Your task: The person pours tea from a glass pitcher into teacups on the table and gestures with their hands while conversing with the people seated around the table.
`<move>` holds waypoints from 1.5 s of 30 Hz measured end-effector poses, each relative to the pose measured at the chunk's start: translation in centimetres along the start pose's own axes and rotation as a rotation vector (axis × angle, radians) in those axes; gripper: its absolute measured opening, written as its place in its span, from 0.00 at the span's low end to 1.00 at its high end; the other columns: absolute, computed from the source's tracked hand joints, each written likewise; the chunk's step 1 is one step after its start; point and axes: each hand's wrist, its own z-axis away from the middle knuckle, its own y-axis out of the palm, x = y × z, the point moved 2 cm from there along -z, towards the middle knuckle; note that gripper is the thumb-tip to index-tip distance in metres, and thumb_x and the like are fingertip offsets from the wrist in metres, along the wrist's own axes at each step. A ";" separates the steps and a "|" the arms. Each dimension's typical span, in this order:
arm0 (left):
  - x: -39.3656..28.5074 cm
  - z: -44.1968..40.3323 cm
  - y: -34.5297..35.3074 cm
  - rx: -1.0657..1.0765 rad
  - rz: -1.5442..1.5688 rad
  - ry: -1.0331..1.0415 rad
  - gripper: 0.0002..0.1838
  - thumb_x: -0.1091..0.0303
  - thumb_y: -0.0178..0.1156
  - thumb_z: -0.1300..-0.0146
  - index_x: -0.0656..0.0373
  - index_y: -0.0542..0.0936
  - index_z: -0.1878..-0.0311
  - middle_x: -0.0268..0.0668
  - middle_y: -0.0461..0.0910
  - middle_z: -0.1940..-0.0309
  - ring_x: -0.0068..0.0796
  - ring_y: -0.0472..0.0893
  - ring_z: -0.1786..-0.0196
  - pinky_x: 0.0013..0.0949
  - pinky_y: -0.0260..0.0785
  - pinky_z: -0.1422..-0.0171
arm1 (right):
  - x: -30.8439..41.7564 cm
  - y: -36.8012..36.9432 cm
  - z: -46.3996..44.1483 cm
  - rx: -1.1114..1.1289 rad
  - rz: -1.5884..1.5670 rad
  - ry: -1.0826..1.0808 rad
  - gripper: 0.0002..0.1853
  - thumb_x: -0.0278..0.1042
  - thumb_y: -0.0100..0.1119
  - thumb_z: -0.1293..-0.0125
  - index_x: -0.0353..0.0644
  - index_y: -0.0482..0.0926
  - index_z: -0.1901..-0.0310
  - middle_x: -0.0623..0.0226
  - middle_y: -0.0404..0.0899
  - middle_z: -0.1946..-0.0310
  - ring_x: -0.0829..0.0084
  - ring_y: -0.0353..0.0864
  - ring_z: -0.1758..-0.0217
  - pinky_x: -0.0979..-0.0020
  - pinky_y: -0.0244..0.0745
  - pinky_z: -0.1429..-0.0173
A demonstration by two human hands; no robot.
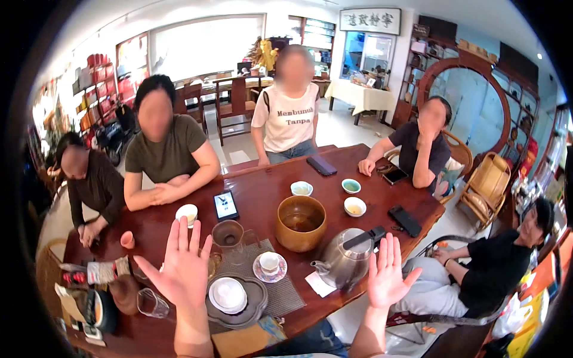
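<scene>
My left hand [179, 265] is raised over the table, palm towards me, fingers spread and holding nothing. My right hand [387, 280] is held up the same way, open and free of objects. In the view, a steel electric kettle [345, 256] stands just left of my right hand. Between my hands are a brown-yellow bowl [301, 230] with dark liquid, a small white cup [269, 262] on a patterned saucer [280, 274], and a white lidded dish [227, 295] on a dark tray [250, 319]. A clear glass [153, 303] sits left of my left wrist.
Several people sit or stand around the wooden table [262, 185]. Phones [226, 205], small tea bowls [355, 207], a brown clay pot [125, 294] and packets [100, 272] lie on it. A grey woven mat [289, 295] lies under the cup. Chairs [484, 182] stand behind.
</scene>
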 end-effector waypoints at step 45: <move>10.9 7.9 0.6 0.795 -1.092 -0.451 0.06 0.70 0.67 0.47 0.61 0.81 0.70 0.39 0.82 0.67 0.36 0.80 0.60 0.37 0.70 0.53 | -17.7 -1.1 9.5 0.241 -0.144 1.001 0.26 0.59 0.44 0.30 0.39 0.76 0.60 0.62 0.78 0.72 0.64 0.79 0.66 0.64 0.73 0.61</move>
